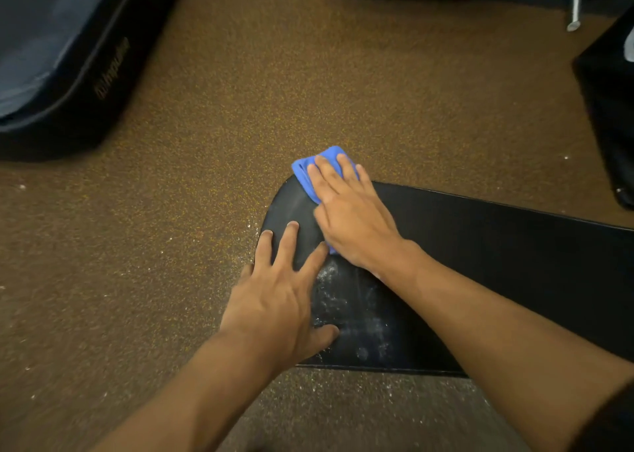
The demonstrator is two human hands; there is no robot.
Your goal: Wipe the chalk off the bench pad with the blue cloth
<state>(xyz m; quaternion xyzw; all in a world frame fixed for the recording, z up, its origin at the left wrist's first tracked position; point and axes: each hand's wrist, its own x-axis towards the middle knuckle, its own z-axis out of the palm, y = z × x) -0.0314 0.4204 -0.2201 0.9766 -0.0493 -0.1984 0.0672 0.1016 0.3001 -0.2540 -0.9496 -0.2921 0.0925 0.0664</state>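
Observation:
The black bench pad (480, 252) runs from the centre to the right edge, its rounded end pointing left. White chalk smears (346, 307) cover the pad between my two arms. My right hand (350, 214) lies flat on the folded blue cloth (305, 173) and presses it on the far corner of the pad's rounded end; part of the cloth sticks out past my fingertips. My left hand (281, 297) rests flat on the near left edge of the pad, fingers spread, holding nothing.
Brown speckled rubber floor (240, 91) surrounds the bench, with chalk dust scattered by the pad's left edge. A dark machine base with lettering (68, 74) sits at the far left. Black equipment (610, 108) stands at the right edge, metal parts (576, 8) at top right.

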